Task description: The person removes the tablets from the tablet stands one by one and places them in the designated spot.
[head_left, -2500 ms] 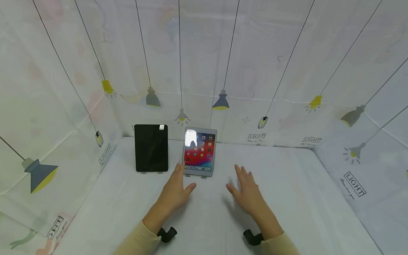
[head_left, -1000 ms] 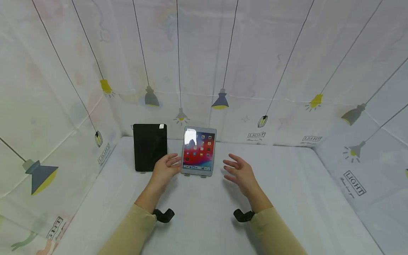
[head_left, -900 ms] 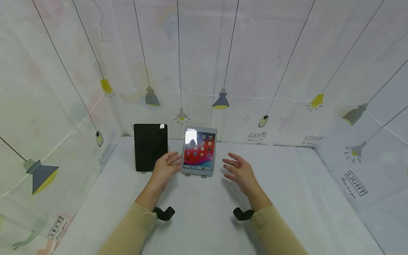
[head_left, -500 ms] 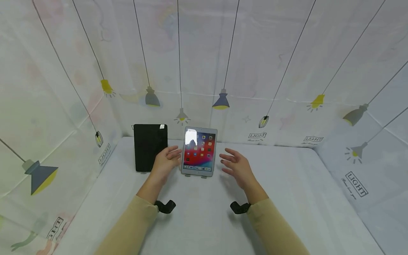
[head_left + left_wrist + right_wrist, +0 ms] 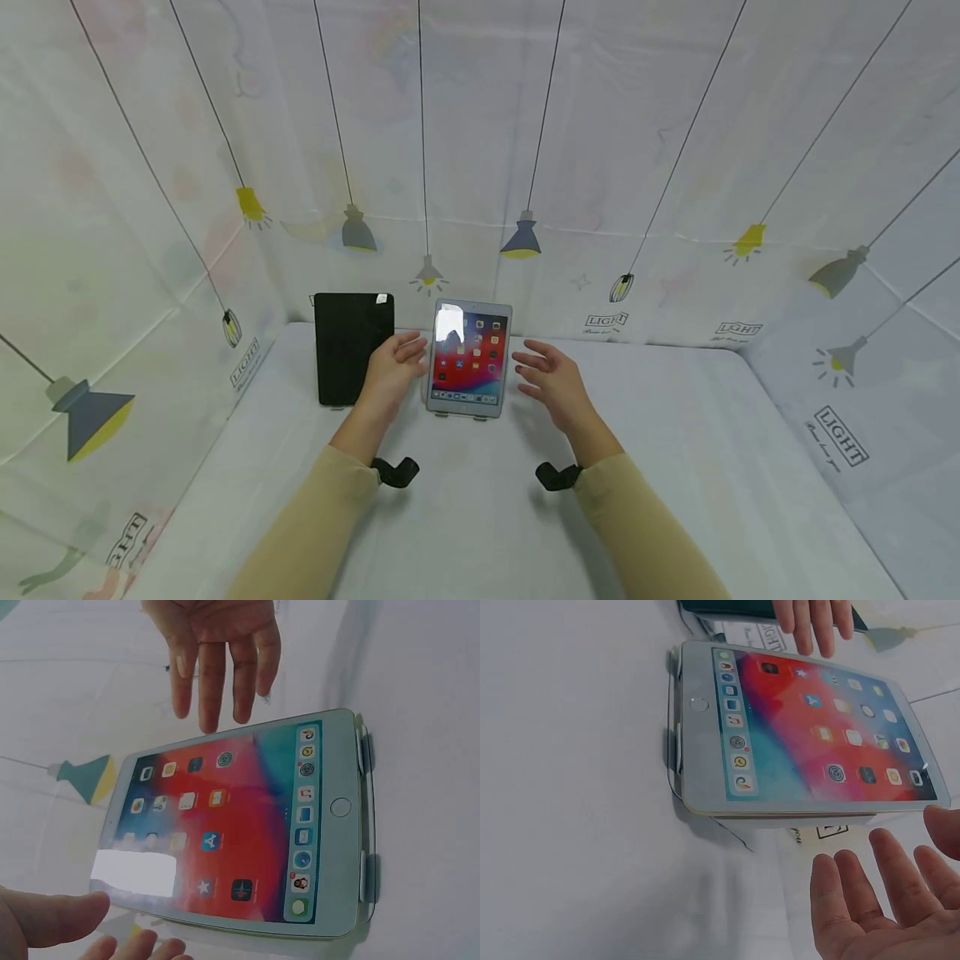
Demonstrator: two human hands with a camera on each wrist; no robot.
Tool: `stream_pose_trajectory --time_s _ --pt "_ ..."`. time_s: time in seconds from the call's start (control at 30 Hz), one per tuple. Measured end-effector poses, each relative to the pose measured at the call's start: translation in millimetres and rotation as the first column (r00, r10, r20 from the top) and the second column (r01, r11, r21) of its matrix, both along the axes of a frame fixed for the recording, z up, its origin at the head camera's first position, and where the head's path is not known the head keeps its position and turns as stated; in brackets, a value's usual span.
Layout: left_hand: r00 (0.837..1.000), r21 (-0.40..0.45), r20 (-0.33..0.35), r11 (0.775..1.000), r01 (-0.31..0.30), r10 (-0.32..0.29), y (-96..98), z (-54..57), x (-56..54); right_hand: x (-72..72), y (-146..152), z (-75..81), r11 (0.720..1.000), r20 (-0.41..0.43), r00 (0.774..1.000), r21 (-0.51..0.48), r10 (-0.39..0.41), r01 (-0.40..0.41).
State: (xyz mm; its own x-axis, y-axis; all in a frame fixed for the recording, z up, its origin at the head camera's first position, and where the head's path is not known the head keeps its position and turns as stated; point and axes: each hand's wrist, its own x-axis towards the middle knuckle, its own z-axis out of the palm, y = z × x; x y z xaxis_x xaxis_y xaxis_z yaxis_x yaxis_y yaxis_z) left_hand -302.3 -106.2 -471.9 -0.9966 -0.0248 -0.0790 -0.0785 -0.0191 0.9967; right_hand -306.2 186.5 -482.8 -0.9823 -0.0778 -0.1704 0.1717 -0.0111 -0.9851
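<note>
The fingers (image 5: pixel 822 626) of the bare left hand (image 5: pixel 387 373) are bending gently, with narrow gaps between them, and are gripping nothing. The fingers of the bare right hand (image 5: pixel 555 387) are spreading loosely, palm turned inward, also holding nothing. Both hands are hovering just beside a slim silver-and-white tablet (image 5: pixel 467 358) with rounded corners, one at each long side; whether the left thumb (image 5: pixel 60 919) or the right thumb (image 5: pixel 945 829) is touching its edge, I cannot tell.

The tablet is standing upright on the table, leaning back, its lower edge resting against two small stand tabs (image 5: pixel 369 877). Its screen is glowing red and blue with rows of app icons, and a white patch of glare (image 5: pixel 139 872) is covering one upper corner.

To its left, a black rectangular tablet with a dark screen (image 5: pixel 348 354) is leaning back likewise, the left hand hiding its lower right part in the head view.

Farther out, black curved wrist fittings (image 5: pixel 397 472) are jutting from pale yellow sleeves (image 5: pixel 645 525). A white cloth-covered table (image 5: pixel 465 533) is spreading beneath, and a white fabric backdrop (image 5: pixel 600 125) printed with hanging lamps is rising behind.
</note>
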Motion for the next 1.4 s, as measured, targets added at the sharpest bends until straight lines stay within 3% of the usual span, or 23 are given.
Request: stream_pose_trajectory --time_s 0.53,1.07,1.4 --pt "0.999 -0.102 -0.027 0.994 0.030 -0.033 1.4 11.8 -22.5 -15.8 -6 9.2 1.000 -0.022 1.000 -0.004 0.013 -0.013" --pt "0.999 -0.103 0.006 0.994 0.036 -0.036 4.6 16.0 -43.6 -27.2 -15 20.8 0.999 -0.064 0.997 0.004 -0.036 0.036" --pt "1.000 -0.122 -0.023 0.992 0.015 -0.018 4.2 18.2 -50.1 -32.6 -20 19.7 0.996 -0.109 0.991 0.022 -0.082 0.084"
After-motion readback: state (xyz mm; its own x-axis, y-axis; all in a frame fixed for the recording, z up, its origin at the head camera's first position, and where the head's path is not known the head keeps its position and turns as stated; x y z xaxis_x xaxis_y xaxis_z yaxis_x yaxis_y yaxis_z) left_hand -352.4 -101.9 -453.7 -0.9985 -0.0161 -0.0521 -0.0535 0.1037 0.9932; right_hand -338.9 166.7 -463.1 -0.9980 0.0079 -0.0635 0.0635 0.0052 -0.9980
